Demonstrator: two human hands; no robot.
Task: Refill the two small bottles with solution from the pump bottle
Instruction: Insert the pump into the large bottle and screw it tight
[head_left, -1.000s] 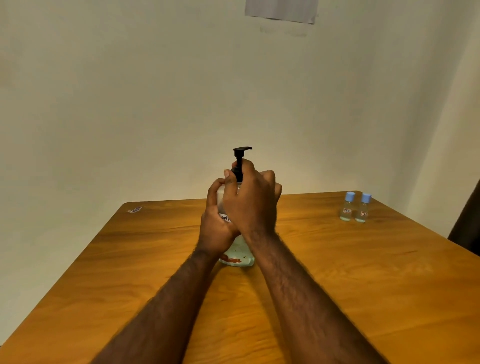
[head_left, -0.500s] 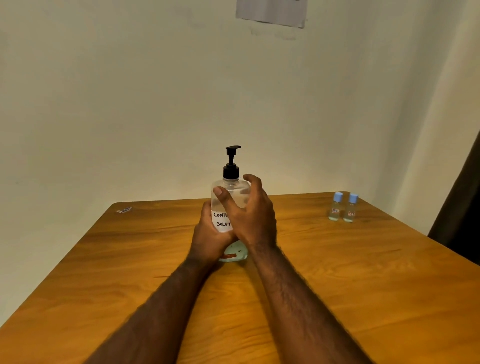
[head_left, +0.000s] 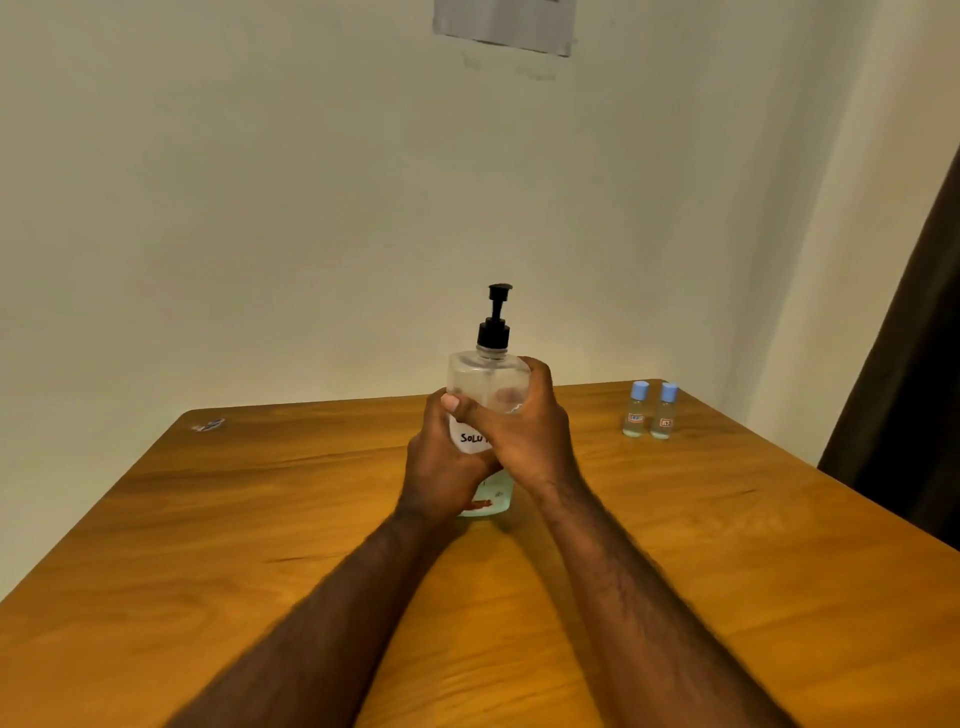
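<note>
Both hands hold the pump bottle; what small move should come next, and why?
Probably the right hand lets go and fetches one of the small bottles: both stand capped at the table's far right, apart from the pump bottle, which the left hand can steady alone.

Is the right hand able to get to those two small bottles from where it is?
Probably yes. Nothing stands between the right hand and the small bottles, off to its right; but it grips the pump bottle and must let go first.
</note>
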